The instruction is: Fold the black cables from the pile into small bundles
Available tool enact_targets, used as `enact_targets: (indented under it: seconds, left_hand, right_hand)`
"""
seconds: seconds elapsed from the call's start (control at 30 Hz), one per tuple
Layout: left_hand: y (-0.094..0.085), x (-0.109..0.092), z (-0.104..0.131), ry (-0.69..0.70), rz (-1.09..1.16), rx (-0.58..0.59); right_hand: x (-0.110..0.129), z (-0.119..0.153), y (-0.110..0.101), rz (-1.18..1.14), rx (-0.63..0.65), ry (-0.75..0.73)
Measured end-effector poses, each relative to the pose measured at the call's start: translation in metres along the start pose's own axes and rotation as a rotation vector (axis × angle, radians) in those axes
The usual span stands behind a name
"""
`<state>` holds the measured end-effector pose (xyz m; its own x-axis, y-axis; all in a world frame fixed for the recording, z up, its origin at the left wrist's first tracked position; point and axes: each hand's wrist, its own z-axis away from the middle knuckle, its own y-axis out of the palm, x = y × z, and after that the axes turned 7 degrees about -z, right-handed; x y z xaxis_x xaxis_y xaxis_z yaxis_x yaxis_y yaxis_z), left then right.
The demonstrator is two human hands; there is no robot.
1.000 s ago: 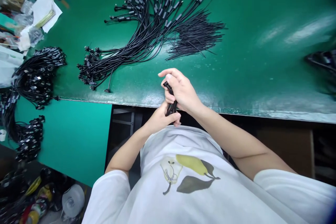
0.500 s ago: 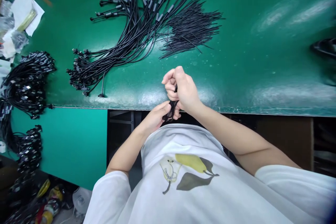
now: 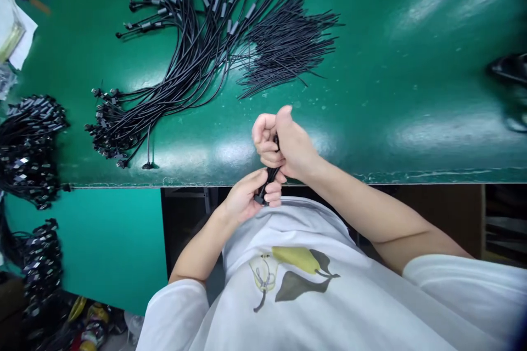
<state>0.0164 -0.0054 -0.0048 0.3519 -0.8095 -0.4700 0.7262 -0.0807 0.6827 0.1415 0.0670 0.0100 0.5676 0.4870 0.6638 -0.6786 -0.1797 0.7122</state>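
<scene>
Holding black cable (image 3: 269,178) over tabletop (image 3: 391,66) edge: right hand (image 3: 288,142) grip fisted on upper end, left hand (image 3: 247,197) grip pinching lower end. Large loose cable pile (image 3: 181,49) beyond right hand apparently still unhandled.

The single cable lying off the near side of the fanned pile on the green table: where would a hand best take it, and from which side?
Judging by its pose, take the stray cable on the straight bare run just above its plug, coming from the near table edge. That stretch lies apart from the cable pile, so fingers could probably close round it alone.
</scene>
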Motion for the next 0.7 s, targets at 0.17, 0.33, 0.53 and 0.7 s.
enact_targets:
  seconds: [0.17, 0.33, 0.53, 0.7]
  left_hand:
    - [-0.007, 0.001, 0.000, 0.173, -0.549, -0.120]
    - [-0.009, 0.002, 0.005, 0.311, -0.945, -0.304]
    - [-0.013, -0.009, 0.003, 0.331, -0.417, -0.302]
    - [-0.005, -0.014, 0.001, 0.330, -0.322, -0.320]
  right_hand:
    - [-0.009, 0.010, 0.000, 0.104, 0.094, -0.090]
    - [0.012, 0.013, -0.022, 0.406, 0.138, -0.149]
    - [0.076, -0.022, -0.108, 1.354, -0.526, -0.425]
    - [0.083, -0.042, -0.147, 1.645, -0.463, -0.285]
